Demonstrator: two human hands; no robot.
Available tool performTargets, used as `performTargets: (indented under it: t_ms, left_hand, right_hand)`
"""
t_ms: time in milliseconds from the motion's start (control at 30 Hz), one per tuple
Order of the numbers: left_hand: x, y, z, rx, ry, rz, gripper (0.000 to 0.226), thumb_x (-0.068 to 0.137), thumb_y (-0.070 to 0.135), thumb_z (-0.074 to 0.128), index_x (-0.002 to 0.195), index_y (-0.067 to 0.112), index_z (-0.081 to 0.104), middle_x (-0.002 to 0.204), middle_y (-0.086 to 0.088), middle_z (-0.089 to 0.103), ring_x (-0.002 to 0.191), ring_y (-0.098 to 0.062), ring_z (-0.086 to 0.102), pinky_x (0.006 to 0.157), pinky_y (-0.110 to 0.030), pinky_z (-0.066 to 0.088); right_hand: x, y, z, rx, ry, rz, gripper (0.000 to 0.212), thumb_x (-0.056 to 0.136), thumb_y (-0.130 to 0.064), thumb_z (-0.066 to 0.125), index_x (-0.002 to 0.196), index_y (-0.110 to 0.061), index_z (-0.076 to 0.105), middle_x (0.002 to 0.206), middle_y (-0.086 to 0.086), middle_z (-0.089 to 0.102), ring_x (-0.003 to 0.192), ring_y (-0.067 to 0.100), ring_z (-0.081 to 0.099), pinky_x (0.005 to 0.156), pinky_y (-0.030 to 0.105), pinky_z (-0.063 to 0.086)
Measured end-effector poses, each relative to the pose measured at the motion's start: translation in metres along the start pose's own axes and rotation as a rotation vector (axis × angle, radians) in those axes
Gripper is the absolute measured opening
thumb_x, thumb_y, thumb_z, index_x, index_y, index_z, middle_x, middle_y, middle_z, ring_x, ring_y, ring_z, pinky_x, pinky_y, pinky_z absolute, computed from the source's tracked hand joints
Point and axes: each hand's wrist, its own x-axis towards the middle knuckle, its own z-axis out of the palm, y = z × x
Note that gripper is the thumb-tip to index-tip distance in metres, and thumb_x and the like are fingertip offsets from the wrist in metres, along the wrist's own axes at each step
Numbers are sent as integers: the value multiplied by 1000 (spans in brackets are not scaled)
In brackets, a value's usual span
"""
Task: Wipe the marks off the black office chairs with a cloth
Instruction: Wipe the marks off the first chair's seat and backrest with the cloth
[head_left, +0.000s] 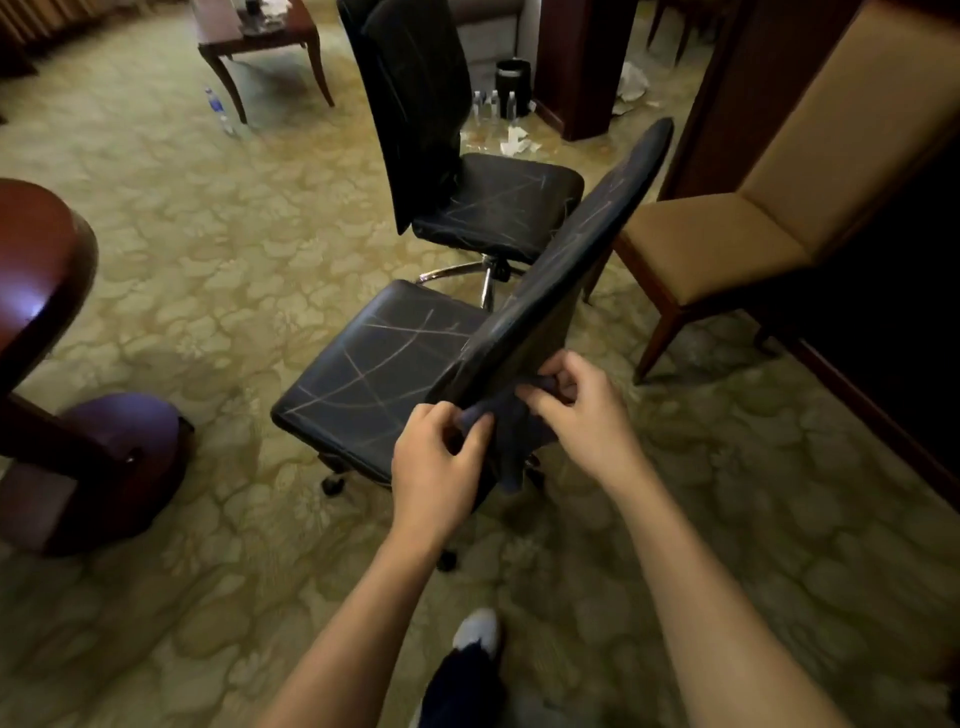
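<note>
A black office chair (379, 364) stands just in front of me, its seat and backrest crossed by pale chalk-like lines. A dark blue cloth (511, 431) hangs at the near top edge of its backrest. My left hand (436, 462) pinches one end of the cloth and my right hand (576, 405) grips the other end, fingers curled. A second black office chair (498, 202) stands farther back, its seat also marked with pale lines.
A tan upholstered chair (727, 234) with a wooden frame stands at the right. Dark wooden furniture (47, 291) is at the left, a low wooden table (260, 36) at the back. Water bottles (493, 106), crumpled tissues and a black bin (513, 78) lie on the patterned carpet.
</note>
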Motion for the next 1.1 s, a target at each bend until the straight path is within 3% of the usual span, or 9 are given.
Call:
performTargets:
  t_ms: [100, 233, 400, 633, 933, 1100]
  left_hand:
    - [2, 15, 7, 12, 39, 7, 25, 89, 41, 67, 75, 25, 55, 75, 6, 58, 72, -11, 57, 63, -38, 48]
    - [8, 40, 18, 27, 111, 49, 26, 88, 37, 70, 73, 24, 53, 69, 8, 54, 65, -7, 53, 56, -32, 43]
    - [12, 52, 46, -41, 188, 9, 26, 87, 28, 72, 75, 19, 52, 75, 8, 51, 67, -10, 54, 58, -36, 46]
    - [18, 70, 75, -23, 223, -15, 23, 87, 26, 71, 76, 17, 54, 75, 9, 51, 67, -11, 54, 57, -31, 44]
    - [32, 106, 122, -9, 324, -54, 19, 90, 31, 64, 78, 19, 55, 79, 13, 51, 72, -8, 55, 59, -17, 40]
    - [46, 122, 161, 53, 502, -129, 17, 89, 30, 65, 80, 19, 57, 79, 7, 54, 72, -12, 57, 58, -31, 46]
  right_hand:
    - [10, -5, -17, -40, -18, -5, 17, 85, -29, 73, 92, -19, 61, 82, -3, 66, 81, 13, 65, 75, 41, 56]
    - [32, -10, -39, -91, -85, -43, 12, 87, -23, 72, 90, -22, 60, 82, -9, 65, 81, 2, 62, 71, 23, 53]
    - [63, -1, -63, -61, -245, -53, 13, 87, -20, 72, 97, -20, 64, 90, -9, 69, 88, -1, 65, 75, 18, 54]
    - [104, 8, -93, -120, -434, -90, 22, 85, -26, 73, 105, -21, 67, 95, -6, 71, 91, 5, 67, 82, 36, 58]
    - [156, 30, -129, -89, -562, -214, 19, 86, -24, 73, 104, -20, 67, 96, -10, 70, 92, 0, 66, 79, 24, 57]
    - [196, 53, -135, -24, -607, -360, 15, 85, -25, 73, 98, -23, 65, 93, -12, 67, 87, 1, 64, 76, 28, 57]
